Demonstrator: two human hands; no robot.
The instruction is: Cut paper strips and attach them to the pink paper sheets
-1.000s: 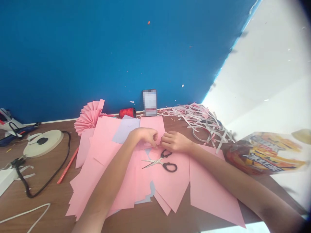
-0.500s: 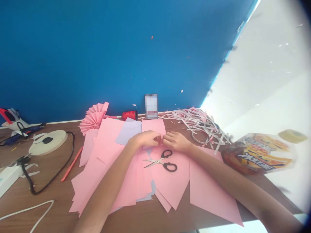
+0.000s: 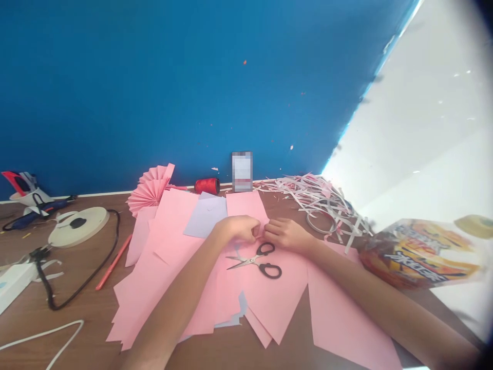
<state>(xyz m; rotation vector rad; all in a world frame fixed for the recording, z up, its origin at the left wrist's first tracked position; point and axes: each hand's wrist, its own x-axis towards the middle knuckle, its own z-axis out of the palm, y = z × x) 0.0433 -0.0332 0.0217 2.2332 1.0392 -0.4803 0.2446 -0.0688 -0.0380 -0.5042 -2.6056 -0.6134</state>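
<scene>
Fingers of the left hand (image 3: pixel 242 227): curled inward, thumb and forefinger drawn close together over pink paper; the exact grip cannot be told.
Fingers of the right hand (image 3: pixel 285 235): bent, knuckles uppermost, tips turned toward the left hand at the pink paper; whether they pinch it cannot be told.
Pink sheet (image 3: pixel 245 202): flat beyond the hands, its near end running to the narrow gap between them.
Scissors (image 3: pixel 252 261): blades parted, resting on the pink sheets just below the hands.
Lilac sheet (image 3: pixel 206 213): on the pink paper, beside the left hand.
White cup (image 3: pixel 33 199): at far left, holding upright items, one of them red; the others are indistinct.
Printed packet (image 3: pixel 419 254): at right, on the table (image 3: pixel 288 354); dark contents show at its near end, too blurred to name.
Paper strips (image 3: pixel 308 187): heaped against the wall, a ring (image 3: pixel 321 221) at their near edge.
Phone (image 3: pixel 242 172): propped against the blue wall, right of the red spool (image 3: pixel 207 185); screen pixelated.
Hidden or cut off: fingertips and the paper's near end, obscured by the hands; white box (image 3: pixel 13 285), cropped by the left edge.
</scene>
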